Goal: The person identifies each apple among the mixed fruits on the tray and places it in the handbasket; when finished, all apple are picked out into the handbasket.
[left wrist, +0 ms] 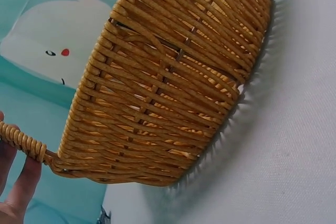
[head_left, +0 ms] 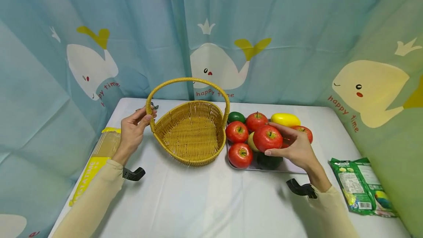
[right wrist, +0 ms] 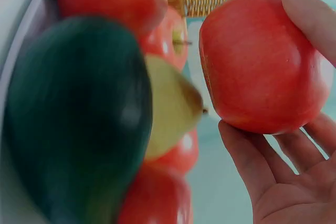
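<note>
Above the tray point(head_left: 293, 167), the right hand point(head_left: 299, 148) grips 1 red apple point(head_left: 267, 137) between thumb and fingers, and the right wrist view shows it clear of the pear point(right wrist: 170, 106) next to it. To the left, the wicker basket point(head_left: 191, 135) stands on the bench point(head_left: 205, 201), the left hand point(head_left: 133, 126) pinching its upright handle point(head_left: 188, 79) low on the left side. No fruit shows inside the basket, so the work looks early: 1 apple is up off the tray and none is in the basket. Judging by this, the rest remains to be handled: at least 4 other apples point(head_left: 240, 155), the pear, 1 yellow oval fruit point(head_left: 285, 119) and 2 dark green fruits point(head_left: 269, 161). Behind the right hand, the exact apple count cannot be told.
</note>
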Tool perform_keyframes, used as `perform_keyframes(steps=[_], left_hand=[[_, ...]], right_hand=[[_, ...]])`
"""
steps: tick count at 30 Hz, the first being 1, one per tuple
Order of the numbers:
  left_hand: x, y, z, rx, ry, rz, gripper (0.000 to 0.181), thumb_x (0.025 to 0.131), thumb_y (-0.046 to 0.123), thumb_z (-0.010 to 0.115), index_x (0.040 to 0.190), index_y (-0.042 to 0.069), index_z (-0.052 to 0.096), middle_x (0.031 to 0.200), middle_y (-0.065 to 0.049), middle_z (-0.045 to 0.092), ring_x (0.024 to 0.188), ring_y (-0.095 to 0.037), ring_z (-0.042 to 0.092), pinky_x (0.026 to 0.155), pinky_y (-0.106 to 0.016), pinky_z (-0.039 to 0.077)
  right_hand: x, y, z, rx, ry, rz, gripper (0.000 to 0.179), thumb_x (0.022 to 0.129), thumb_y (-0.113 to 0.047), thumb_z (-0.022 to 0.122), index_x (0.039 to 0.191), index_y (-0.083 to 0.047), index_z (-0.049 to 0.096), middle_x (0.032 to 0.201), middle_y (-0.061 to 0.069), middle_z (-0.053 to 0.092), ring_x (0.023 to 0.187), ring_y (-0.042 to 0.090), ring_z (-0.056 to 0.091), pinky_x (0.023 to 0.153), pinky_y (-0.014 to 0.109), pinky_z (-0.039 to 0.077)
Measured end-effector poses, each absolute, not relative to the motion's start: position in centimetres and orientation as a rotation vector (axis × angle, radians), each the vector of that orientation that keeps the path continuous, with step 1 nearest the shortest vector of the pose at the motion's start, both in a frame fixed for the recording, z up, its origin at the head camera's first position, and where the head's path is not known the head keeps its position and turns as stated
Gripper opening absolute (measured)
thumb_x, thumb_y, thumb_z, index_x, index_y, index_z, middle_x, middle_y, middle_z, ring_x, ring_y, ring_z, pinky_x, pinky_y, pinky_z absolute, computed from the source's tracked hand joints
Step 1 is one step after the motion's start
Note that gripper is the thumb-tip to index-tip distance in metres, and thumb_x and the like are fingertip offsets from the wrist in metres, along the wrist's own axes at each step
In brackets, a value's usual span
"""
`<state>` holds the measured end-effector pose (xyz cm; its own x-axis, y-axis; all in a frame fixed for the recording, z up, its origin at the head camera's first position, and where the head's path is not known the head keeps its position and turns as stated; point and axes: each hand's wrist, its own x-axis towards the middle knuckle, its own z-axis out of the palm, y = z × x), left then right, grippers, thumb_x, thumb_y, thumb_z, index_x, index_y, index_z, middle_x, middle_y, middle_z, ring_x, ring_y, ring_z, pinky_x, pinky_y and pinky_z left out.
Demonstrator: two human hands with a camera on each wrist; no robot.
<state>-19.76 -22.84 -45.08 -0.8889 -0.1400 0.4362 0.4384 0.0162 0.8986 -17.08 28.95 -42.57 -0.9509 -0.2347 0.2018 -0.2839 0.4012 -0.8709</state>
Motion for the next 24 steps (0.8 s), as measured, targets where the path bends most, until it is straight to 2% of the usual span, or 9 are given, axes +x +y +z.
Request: perform_keyframes(steps=[4, 8, 19, 24], left_hand=[[-19.9, -22.9, -45.2, -0.306, -1.892, -1.930, 0.034, 0.103, -0.001, 0.065, 0.133, -0.016, 0.064, 0.111, 0.003, 0.081, 0.100, -0.010, 0.076, 0.087, -0.020, 0.063], [-19.9, -22.9, -45.2, -0.316, -1.888, -1.934, 0.034, 0.103, -0.002, 0.065, 0.134, -0.017, 0.063, 0.110, 0.006, 0.081, 0.100, -0.011, 0.077, 0.086, -0.021, 0.064], [-19.8, -23.0, -45.2, -0.319, -1.912, -1.913, 0.036, 0.104, -0.001, 0.063, 0.135, -0.020, 0.060, 0.110, 0.010, 0.080, 0.101, -0.009, 0.077, 0.086, -0.020, 0.063], [-19.8, -22.9, -45.1, -0.315, -1.934, -1.888, 0.035, 0.104, 0.000, 0.063, 0.135, -0.018, 0.062, 0.110, 0.011, 0.080, 0.101, -0.008, 0.077, 0.087, -0.021, 0.064]], right_hand=[[-17.8, 27.5, -42.4, 0.487, -2.639, 1.636, 0.081, 0.077, -0.010, 0.097, 0.150, -0.016, 0.062, 0.141, 0.003, 0.067, 0.112, 0.006, 0.070, 0.094, 0.017, 0.059], [-18.5, 26.2, -42.4, 0.551, -2.633, 1.696, 0.080, 0.075, -0.009, 0.098, 0.148, -0.017, 0.065, 0.139, 0.011, 0.070, 0.111, 0.010, 0.072, 0.095, 0.021, 0.061], [-19.6, 22.7, -41.8, 0.616, -2.568, 1.760, 0.081, 0.070, -0.007, 0.100, 0.144, -0.013, 0.068, 0.138, 0.013, 0.070, 0.113, 0.011, 0.071, 0.095, 0.024, 0.062], [-20.0, 21.0, -41.6, 0.709, -2.564, 1.814, 0.080, 0.069, -0.007, 0.100, 0.143, -0.013, 0.069, 0.132, 0.016, 0.072, 0.108, 0.017, 0.075, 0.094, 0.032, 0.065]])
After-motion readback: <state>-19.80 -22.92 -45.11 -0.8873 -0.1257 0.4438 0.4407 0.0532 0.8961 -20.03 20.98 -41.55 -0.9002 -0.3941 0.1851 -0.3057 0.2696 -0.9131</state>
